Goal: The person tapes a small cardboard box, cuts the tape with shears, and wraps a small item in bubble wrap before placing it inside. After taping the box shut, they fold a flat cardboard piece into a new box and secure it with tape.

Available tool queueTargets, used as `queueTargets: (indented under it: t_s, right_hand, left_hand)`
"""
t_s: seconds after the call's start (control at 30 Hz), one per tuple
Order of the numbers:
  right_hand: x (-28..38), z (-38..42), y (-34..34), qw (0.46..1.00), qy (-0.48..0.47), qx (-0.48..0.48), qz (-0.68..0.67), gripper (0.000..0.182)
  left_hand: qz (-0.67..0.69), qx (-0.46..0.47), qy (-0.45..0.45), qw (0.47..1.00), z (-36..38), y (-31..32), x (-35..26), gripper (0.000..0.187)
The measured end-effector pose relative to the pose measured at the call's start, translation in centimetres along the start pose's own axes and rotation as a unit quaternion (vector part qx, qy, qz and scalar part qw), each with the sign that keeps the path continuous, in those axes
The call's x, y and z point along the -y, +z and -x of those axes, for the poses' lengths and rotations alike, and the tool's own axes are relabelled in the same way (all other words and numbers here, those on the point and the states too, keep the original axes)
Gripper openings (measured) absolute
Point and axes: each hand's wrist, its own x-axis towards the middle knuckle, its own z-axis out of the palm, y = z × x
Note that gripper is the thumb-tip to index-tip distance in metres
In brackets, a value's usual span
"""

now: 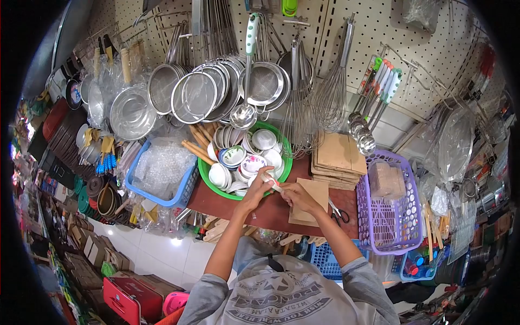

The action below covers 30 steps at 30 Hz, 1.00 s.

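A small pale strip (270,181) sits pinched between both hands: the left hand (259,187) grips its near end, the right hand (295,194) clasps it above one cardboard sheet (311,203). One green basin (208,176) lies beyond the left hand; one pair of scissors (339,212) just right of the right hand.

At a kitchenware stall, my left hand (255,190) and right hand (297,196) pinch a small roll of tape (269,180) over the brown desk (227,203), beside a green basin (208,176) of bowls, cardboard pieces (311,200) and scissors (338,212).
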Motion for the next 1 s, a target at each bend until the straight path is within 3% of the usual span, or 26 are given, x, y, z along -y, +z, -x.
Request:
queueTargets:
  t_s: [0.17, 0.4, 0.5, 0.6, 0.7, 0.8, 0.9, 1.0]
  right_hand:
    - [-0.8, -0.1, -0.1, 0.997, 0.026, 0.000, -0.068, 0.025]
    - [0.4, -0.2, 0.2, 1.000, 0.013, -0.009, -0.018, 0.026]
    - [0.0, -0.2, 0.1, 0.999, 0.023, -0.023, 0.031, 0.029]
    - [-0.2, -0.1, -0.1, 0.999, 0.048, -0.008, 0.015, 0.031]
    - [-0.7, 0.2, 0.1, 0.998, 0.051, 0.005, -0.041, 0.031]
    - [0.1, 0.6, 0.3, 0.998, 0.042, 0.000, -0.055, 0.030]
    - [-0.3, 0.5, -0.1, 1.000, 0.007, 0.011, -0.026, 0.031]
    - [-1.3, -0.2, -0.4, 0.999, -0.037, 0.002, 0.031, 0.033]
  left_hand:
    - [0.071, -0.015, -0.053, 0.996, -0.2, -0.2, 0.8, 0.055]
    - [0.128, -0.007, -0.048, 0.991, -0.4, -0.6, 1.3, 0.057]
    - [-0.010, -0.041, 0.018, 0.999, 0.3, 0.7, -0.6, 0.056]
    - [-0.095, -0.045, 0.016, 0.994, -0.3, 0.4, 0.6, 0.054]
    - [0.031, -0.032, -0.059, 0.997, -0.4, 0.1, 1.0, 0.054]
    - [0.027, -0.034, -0.060, 0.997, -0.2, 0.1, 0.8, 0.055]
    - [0.109, -0.038, -0.059, 0.992, -0.4, 0.0, 0.9, 0.057]
    - [0.054, -0.030, -0.058, 0.996, -0.1, 0.0, 0.1, 0.055]
